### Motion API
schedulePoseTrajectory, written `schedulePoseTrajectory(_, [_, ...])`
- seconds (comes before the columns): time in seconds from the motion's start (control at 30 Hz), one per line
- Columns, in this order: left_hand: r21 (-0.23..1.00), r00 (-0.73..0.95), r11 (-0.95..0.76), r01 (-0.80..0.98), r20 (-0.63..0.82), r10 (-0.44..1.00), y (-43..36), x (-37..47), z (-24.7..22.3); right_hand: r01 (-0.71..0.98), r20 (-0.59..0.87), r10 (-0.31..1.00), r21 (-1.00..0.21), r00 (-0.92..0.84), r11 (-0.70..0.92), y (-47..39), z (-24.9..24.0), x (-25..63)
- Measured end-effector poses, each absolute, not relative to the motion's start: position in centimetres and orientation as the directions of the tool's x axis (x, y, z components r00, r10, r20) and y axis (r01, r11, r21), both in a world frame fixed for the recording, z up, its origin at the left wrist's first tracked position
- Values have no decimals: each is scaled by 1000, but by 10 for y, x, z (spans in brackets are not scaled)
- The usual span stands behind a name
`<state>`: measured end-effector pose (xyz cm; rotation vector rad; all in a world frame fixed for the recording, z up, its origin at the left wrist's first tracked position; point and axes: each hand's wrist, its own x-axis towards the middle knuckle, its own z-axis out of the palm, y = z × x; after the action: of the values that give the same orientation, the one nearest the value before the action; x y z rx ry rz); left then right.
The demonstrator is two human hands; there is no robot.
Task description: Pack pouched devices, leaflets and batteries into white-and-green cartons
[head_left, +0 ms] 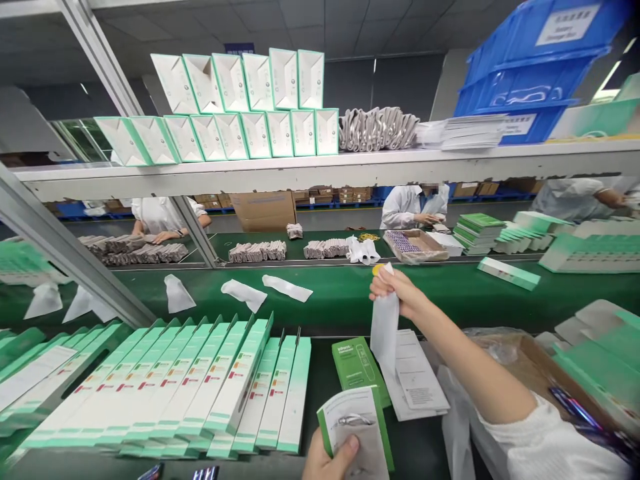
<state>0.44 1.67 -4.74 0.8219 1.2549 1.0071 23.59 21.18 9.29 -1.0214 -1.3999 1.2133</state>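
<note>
The green, flat, rectangular paper booklet [357,367] says "Infrared" at its top in white letters. The word under that looks like "Thermometer", but it is a bit blurry. Just below this booklet, the white paper page with a green edge [350,408] has tiny print I can't read. Left of the booklet, the long white and green card boxes [200,390] have small orange and red marks with words too tiny to read. High above it, to the right, the stacked blue plastic bins [500,83] have white labels [567,25] with blurry writing.
</note>
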Motion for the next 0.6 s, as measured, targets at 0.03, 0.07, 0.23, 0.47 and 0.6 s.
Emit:
schedulePoseTrajectory(0.03, [942,114,322,-98,-311,944,17,2,-35,-53,142,966,-990,-217,133,192,97,233])
schedulePoseTrajectory(0.07, [961,237,270,-65,-248,939,17,1,-23,-100,134,953,-989,-273,111,172,99,227])
schedulePoseTrajectory(0.23, [998,753,-56,0,37,657,21,8,11,-520,92,870,-830,-484,-201,98,87,192])
schedulePoseTrajectory(0.47, [974,867,-211,87,30,498,8,19,1,-849,-70,932,-392,-356,-353,50,68,177])
schedulePoseTrajectory(0.6, [952,856,-226,208,-66,513,4,15,15,-819,-232,909,-398,-346,-414,33,53,183])
